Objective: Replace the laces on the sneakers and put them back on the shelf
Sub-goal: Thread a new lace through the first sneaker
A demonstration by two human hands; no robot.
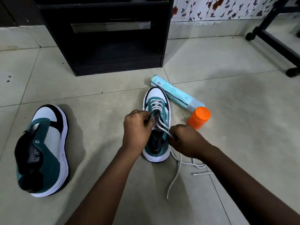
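Floor's a bit crowded: a pale blue spray can [177,95] with an orange cap [199,117] lies on its side just beside the teal sneaker [156,124] being laced, almost touching its toe. Black shelf unit [103,34] sits right behind on the glossy tiled floor [227,70]. Left hand [137,129] pinches the eyelet edge of the upper, right hand [185,140] pinches the flat white lace [159,124], whose loose ends trail over the tiles. The second sneaker [43,150], unlaced, chunky white ridged sole, lies tilted well off to the left.
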